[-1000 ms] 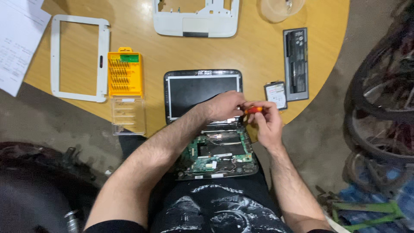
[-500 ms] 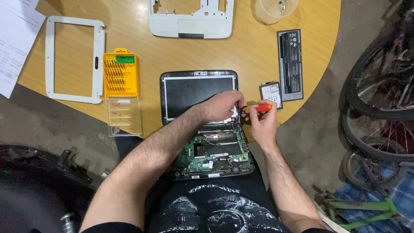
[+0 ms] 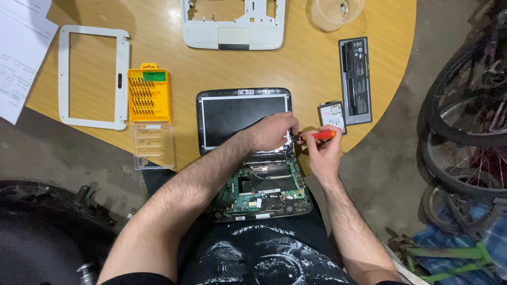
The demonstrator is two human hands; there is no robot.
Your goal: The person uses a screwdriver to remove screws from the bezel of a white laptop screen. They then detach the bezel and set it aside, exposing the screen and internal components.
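Nothing has shifted: both hands, left and right, flank the laptop's hinge.

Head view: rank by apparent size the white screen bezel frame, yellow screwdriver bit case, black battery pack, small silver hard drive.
1. White rectangular screen bezel frame
2. Yellow plastic screwdriver bit case
3. Long black battery pack, close to the case, so unsure
4. Small silver hard drive

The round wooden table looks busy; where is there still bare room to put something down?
Bare wood shows between the yellow screwdriver case and the white laptop shell, running right toward the long black battery. The white rectangular bezel frame also encloses bare wood. It is crowded at the near edge, where both hands, left hand and right hand, work the opened black laptop.
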